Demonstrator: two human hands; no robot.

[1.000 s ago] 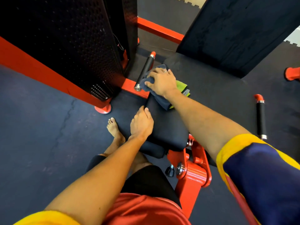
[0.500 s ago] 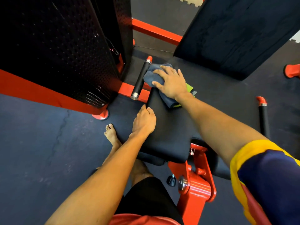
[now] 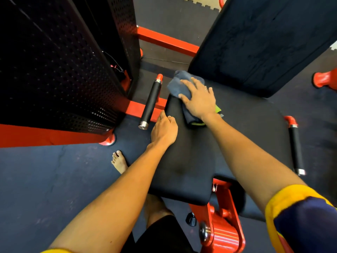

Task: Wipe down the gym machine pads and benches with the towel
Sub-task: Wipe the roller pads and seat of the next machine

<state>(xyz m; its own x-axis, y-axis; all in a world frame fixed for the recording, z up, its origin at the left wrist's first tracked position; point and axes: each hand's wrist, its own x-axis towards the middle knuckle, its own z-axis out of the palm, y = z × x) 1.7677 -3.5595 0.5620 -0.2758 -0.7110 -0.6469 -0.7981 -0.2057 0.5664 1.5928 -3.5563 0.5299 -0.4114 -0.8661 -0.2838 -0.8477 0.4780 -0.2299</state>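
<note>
The towel (image 3: pixel 179 83) is a blue-grey rag with a bit of lime green poking out the side. It's bunched up on the far-left corner of the black seat pad (image 3: pixel 191 161), right where the seat meets the bottom of the upright back pad (image 3: pixel 264 42). My right hand (image 3: pixel 199 101) is flat on top of it, fingers spread and pretty much straight, so it's pressing the cloth into the vinyl and not grabbing it. Part of the towel sticks out past my fingertips, and a rolled fold shows under my wrist. My left hand (image 3: pixel 164 130) is on the left edge of the same pad, closer to me, thumb on top and fingers bent over the side, so it's clamped on the edge. Just left of that is a black-grip handle (image 3: pixel 150 105) with a red tip, apart from both hands, and there's a matching one (image 3: pixel 296 148) on the right side of the seat. The red frame (image 3: pixel 224 232) comes up under the front of the seat with a knob on it. Off to the left is the black perforated weight-stack cover (image 3: pixel 63 70) on its red base. My bare foot (image 3: pixel 119 162) is on the dark rubber floor (image 3: pixel 45 179) next to the seat, and you can see the yellow-and-navy sleeve (image 3: pixel 300 221) on my right arm.
</note>
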